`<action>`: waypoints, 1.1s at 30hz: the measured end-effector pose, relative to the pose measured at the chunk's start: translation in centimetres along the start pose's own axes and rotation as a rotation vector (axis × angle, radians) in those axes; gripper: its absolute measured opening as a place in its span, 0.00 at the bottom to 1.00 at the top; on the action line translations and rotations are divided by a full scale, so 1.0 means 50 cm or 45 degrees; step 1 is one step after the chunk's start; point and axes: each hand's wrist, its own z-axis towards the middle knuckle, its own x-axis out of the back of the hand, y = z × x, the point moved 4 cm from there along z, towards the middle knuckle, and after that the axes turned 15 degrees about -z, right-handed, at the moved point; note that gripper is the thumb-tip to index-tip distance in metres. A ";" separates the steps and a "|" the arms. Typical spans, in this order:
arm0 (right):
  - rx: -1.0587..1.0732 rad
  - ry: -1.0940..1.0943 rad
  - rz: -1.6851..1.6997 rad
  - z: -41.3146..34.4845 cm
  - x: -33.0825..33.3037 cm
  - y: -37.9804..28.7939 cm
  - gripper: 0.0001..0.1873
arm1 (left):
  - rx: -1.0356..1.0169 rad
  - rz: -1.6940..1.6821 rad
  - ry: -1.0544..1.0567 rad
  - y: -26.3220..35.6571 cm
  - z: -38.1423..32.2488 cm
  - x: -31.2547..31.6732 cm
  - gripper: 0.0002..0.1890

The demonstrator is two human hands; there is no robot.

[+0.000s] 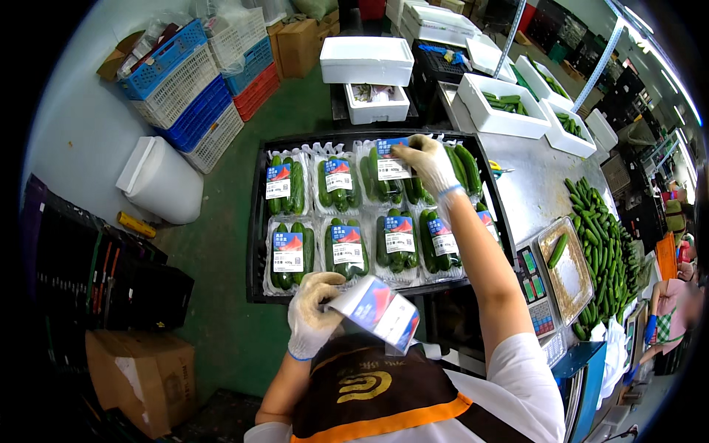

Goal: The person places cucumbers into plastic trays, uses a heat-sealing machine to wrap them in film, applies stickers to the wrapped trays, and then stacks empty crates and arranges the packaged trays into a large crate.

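A black plastic crate [253,221] holds two rows of clear-wrapped cucumber packs, most with a blue, red and white label. In a white knit glove, my left hand [317,313] grips a strip of printed labels [382,313] in front of the crate's near edge. My right hand [429,160], gloved too, reaches over the back row with its fingertips on a label [393,159] at a cucumber pack [376,183]; whether the label is fully stuck down I cannot tell. My right forearm hides part of the packs at the right.
Right of the crate, a metal table [515,194] bears scissors [500,169], a scale with a tray [565,271] holding one cucumber, and a cucumber heap [604,249]. White foam boxes [501,119] stand behind. Stacked baskets [194,105] stand back left. A co-worker [667,315] is far right.
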 end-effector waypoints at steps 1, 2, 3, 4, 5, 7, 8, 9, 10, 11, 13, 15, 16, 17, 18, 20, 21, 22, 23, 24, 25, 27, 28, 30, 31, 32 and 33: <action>-0.023 -0.045 -0.045 0.042 -0.023 0.034 0.17 | -0.097 0.029 -0.046 0.003 0.003 0.007 0.11; -0.087 -0.086 -0.098 0.085 -0.053 0.074 0.13 | 0.000 -0.265 -0.039 -0.013 -0.007 0.011 0.12; -0.060 -0.066 -0.291 0.084 -0.061 0.060 0.17 | 0.173 -0.413 0.089 -0.019 -0.016 0.012 0.13; -0.029 -0.055 -0.425 0.100 -0.079 0.075 0.20 | 0.344 -0.564 0.215 -0.016 -0.025 0.005 0.13; 0.001 -0.040 -0.558 0.117 -0.093 0.090 0.23 | 0.513 -0.716 0.338 -0.014 -0.031 0.003 0.14; 0.042 0.008 -0.896 0.108 -0.094 0.075 0.30 | 0.309 -0.452 0.129 0.004 -0.023 0.010 0.18; 0.089 0.087 -0.949 0.098 -0.089 0.072 0.32 | 0.154 -0.318 -0.037 0.003 -0.017 0.021 0.17; 0.139 0.164 -0.999 0.084 -0.086 0.062 0.33 | -0.001 -0.179 -0.200 0.009 -0.014 0.023 0.16; 0.219 0.136 -1.085 0.057 -0.081 0.027 0.31 | 0.044 -0.076 -0.142 0.026 -0.006 0.020 0.12; 0.469 0.114 -1.269 0.035 -0.095 0.024 0.27 | 0.073 -0.077 -0.120 0.022 -0.006 0.019 0.12; 0.972 0.099 -1.637 -0.018 -0.106 0.027 0.21 | 0.100 -0.091 -0.095 0.019 0.002 0.012 0.11; 1.027 0.087 -1.509 -0.060 -0.097 0.039 0.22 | 0.127 -0.035 -0.101 0.019 0.010 0.009 0.11; 1.015 0.061 -1.481 -0.086 -0.086 0.025 0.21 | 0.093 0.031 -0.079 0.022 0.012 0.008 0.11; 1.003 0.036 -1.453 -0.111 -0.074 0.008 0.20 | 0.057 0.096 -0.056 0.025 0.014 0.006 0.11; 0.955 0.010 -1.258 -0.134 -0.058 -0.006 0.17 | -0.013 0.183 0.000 0.045 0.028 -0.005 0.09; 0.581 -0.337 -0.544 -0.190 -0.037 -0.013 0.20 | -0.058 -0.018 0.014 0.040 0.041 -0.010 0.06; 0.278 -0.614 -0.145 -0.226 -0.030 -0.028 0.23 | 0.037 -0.246 0.014 0.029 0.045 -0.015 0.06; 0.283 -0.733 0.000 -0.261 -0.030 -0.026 0.25 | 0.181 -0.452 0.020 0.024 0.046 -0.024 0.04; 0.288 -0.848 0.148 -0.296 -0.033 -0.024 0.26 | 0.287 -0.524 0.050 0.022 0.049 -0.032 0.04; 0.228 -0.894 0.294 -0.328 -0.043 -0.033 0.27 | 0.329 -0.695 0.140 0.013 0.047 -0.037 0.05; 0.202 -0.883 0.286 -0.351 -0.046 -0.037 0.25 | 0.358 -0.878 0.215 -0.001 0.049 -0.045 0.06; 0.129 -0.800 0.218 -0.380 -0.050 -0.035 0.21 | 0.320 -0.765 0.189 -0.008 0.053 -0.051 0.09; 0.080 -0.682 0.270 -0.387 -0.045 -0.041 0.15 | 0.331 -0.797 0.197 -0.006 0.054 -0.060 0.10; 0.045 -0.595 0.191 -0.385 -0.029 -0.039 0.14 | 0.367 -0.781 0.173 -0.016 0.055 -0.071 0.13; 0.026 -0.551 0.151 -0.383 -0.020 -0.038 0.14 | 0.365 -0.700 0.155 -0.014 0.056 -0.074 0.13; -0.049 -0.562 0.152 -0.383 -0.011 -0.042 0.12 | 0.362 -0.618 0.137 -0.012 0.056 -0.078 0.13; -0.029 -0.538 0.181 -0.381 -0.005 -0.041 0.12 | 0.350 -0.545 0.119 -0.011 0.058 -0.084 0.13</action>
